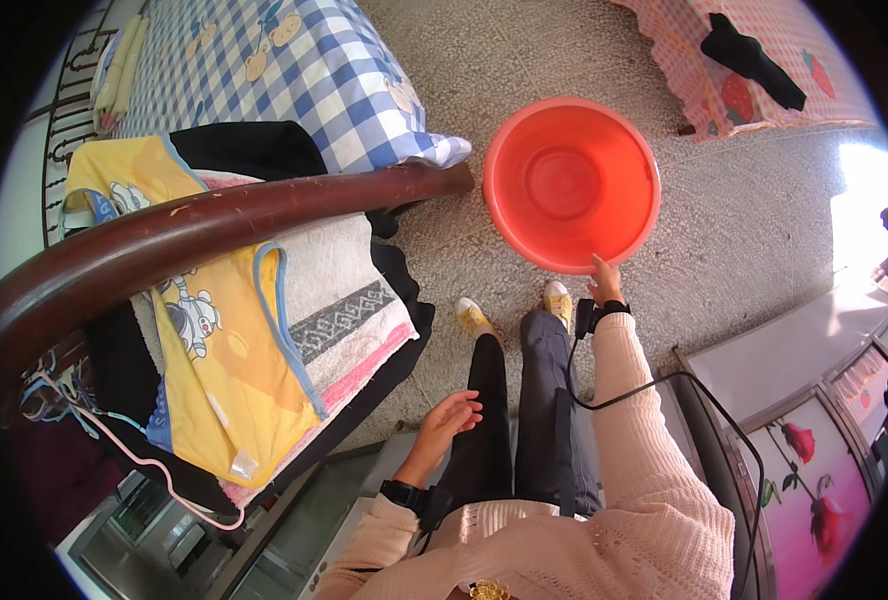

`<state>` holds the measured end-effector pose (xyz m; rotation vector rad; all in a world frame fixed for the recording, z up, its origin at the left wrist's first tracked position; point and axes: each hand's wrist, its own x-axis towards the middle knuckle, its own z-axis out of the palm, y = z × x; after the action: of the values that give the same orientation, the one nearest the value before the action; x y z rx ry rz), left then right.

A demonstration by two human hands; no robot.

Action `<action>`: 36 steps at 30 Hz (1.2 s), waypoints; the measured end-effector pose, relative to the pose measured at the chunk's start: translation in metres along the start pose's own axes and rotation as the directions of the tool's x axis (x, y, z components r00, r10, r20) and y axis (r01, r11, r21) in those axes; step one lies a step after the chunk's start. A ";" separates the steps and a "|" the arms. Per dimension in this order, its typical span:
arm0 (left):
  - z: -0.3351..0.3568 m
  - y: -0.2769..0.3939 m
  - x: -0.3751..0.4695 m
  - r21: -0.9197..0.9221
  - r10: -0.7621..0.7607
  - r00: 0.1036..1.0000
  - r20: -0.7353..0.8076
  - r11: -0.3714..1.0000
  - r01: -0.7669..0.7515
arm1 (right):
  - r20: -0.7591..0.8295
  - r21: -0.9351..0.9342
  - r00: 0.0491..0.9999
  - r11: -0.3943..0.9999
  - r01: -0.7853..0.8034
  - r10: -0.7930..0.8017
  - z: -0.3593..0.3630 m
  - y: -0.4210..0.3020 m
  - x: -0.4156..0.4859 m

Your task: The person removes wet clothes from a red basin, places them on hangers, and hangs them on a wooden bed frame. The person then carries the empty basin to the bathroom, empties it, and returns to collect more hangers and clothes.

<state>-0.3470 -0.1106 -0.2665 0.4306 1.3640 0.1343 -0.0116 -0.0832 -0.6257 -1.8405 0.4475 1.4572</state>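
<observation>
A red plastic basin (pixel 564 172), with nothing in it, is in front of my feet above the speckled floor. My right hand (pixel 607 282) grips its near rim, the thumb over the edge and the other fingers partly hidden. In front of my waist my left hand (pixel 455 417) holds nothing, its fingers loosely bent and apart from the basin. To the left, a yellow child's garment (pixel 241 375) with blue trim hangs over a dark wooden bed rail (pixel 226 225), on top of a striped towel (pixel 354 315) and black cloth.
A bed with a blue checked cover (pixel 301 67) stands at the upper left. At the upper right a black cloth (pixel 755 60) lies on a pink strawberry-print cover (pixel 781 97). Hangers (pixel 159 465) hang at the lower left. A cabinet with rose pictures (pixel 804 480) is at the lower right.
</observation>
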 end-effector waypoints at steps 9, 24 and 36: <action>0.000 -0.016 -0.021 -0.047 0.070 0.997 -0.032 0.996 -0.071 | 0.178 0.175 0.977 0.981 0.088 -0.120 -0.001 -0.061 -0.029; -0.045 -0.086 -0.145 -0.237 0.306 0.927 -0.217 0.905 -0.354 | 0.586 -0.803 0.723 -0.139 0.580 -0.366 -0.048 -0.057 -0.128; -0.169 -0.214 -0.223 -0.382 0.339 0.834 -0.436 0.769 -0.513 | 0.633 -0.763 0.771 -0.217 0.609 -0.062 0.147 0.132 -0.269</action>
<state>-0.5901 -0.3443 -0.1660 0.2921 1.4873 0.9667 -0.2801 -0.1100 -0.4290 -2.1549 -1.9596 1.6802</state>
